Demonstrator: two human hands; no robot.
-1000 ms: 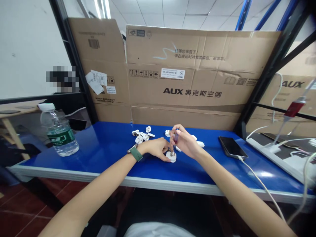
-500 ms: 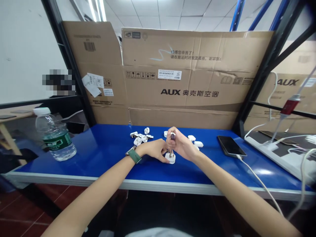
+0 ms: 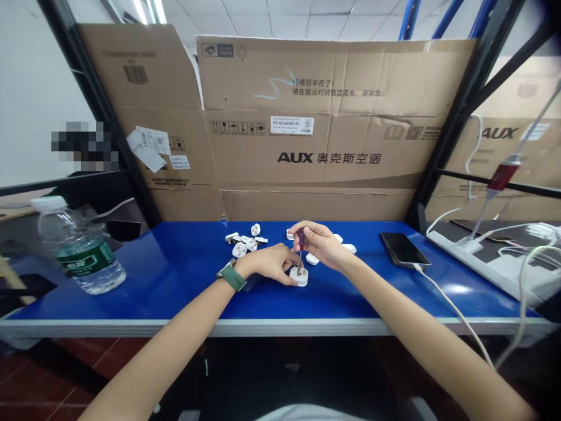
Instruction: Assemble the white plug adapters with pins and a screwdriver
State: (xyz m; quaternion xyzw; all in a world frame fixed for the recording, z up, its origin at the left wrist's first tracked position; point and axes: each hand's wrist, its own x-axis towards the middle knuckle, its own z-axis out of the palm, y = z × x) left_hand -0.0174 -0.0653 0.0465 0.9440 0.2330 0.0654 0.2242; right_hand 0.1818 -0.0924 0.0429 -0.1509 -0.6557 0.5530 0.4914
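Observation:
A white plug (image 3: 300, 279) with metal pins facing up lies on the blue tabletop (image 3: 184, 292). My left hand (image 3: 277, 263), with a green-strapped watch (image 3: 234, 276) on its wrist, is closed on the plug's left side. The fingers of my right hand (image 3: 319, 241) grip the dark red handle of a screwdriver (image 3: 301, 251). Its shaft stands nearly upright, tip down at the plug's top face among the pins. Behind my left hand sits a pile of white plug parts (image 3: 245, 244). Several white covers (image 3: 349, 248) lie behind and beside my right hand, partly hidden by it.
A water bottle (image 3: 81, 248) stands at the left. To the right are a phone (image 3: 403, 249) with a white cable (image 3: 451, 310) and a long white power strip (image 3: 477, 266). A cardboard sheet (image 3: 324, 187) walls off the back. A person (image 3: 85, 158) is beyond the left frame post.
My right hand's grip has shifted from a fist around the screwdriver handle to a looser finger hold. The plug stays under the tip, held by my left hand. The whole view has shifted slightly.

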